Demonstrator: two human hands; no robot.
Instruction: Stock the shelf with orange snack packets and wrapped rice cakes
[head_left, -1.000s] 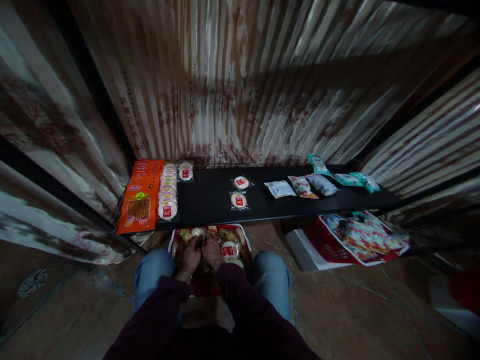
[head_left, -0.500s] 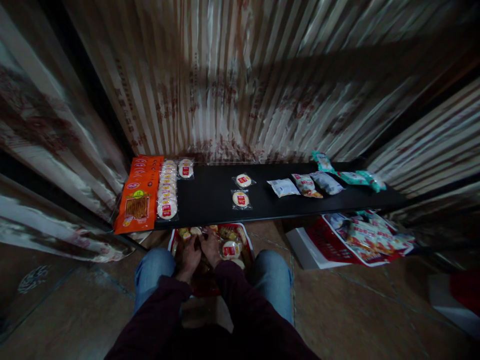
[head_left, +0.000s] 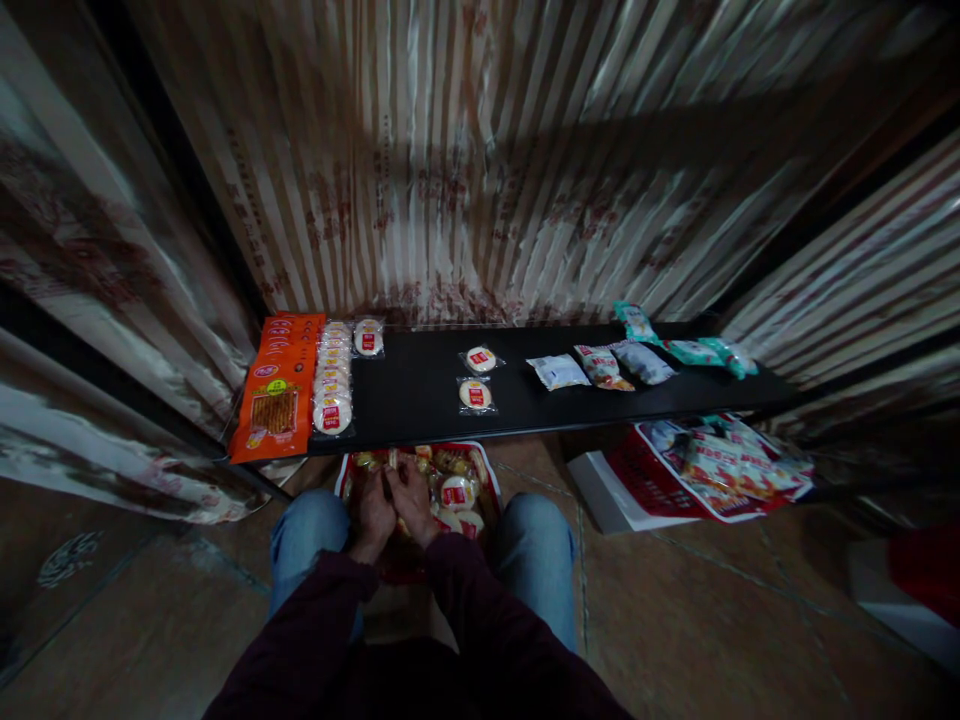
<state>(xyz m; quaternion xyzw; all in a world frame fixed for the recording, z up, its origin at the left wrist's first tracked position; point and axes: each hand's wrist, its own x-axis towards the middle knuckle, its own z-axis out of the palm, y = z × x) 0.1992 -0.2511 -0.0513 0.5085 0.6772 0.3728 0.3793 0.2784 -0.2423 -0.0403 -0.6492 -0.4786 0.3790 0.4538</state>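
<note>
Between my knees on the floor sits a red box (head_left: 491,485) full of wrapped snacks. Both hands are down in it, side by side. My left hand (head_left: 373,511) and my right hand (head_left: 412,500) have their fingers curled among the packets; what they grip is hidden. Round white cakes with red labels (head_left: 455,493) lie just right of my right hand. Above the box a low black shelf (head_left: 420,395) carries a row of the same round cakes (head_left: 332,385), orange packets (head_left: 276,395) and two single cakes (head_left: 475,394).
More wrapped snacks in white, red and green (head_left: 600,365) lie along the shelf's right half. A red-and-white bag of packets (head_left: 705,465) rests on the floor at right. Striped curtains hang behind and to both sides. Brown tiled floor surrounds me.
Both hands have shifted slightly within the box and stay close together. The view has tipped a little, so the shelf and the box sit higher in the picture.
</note>
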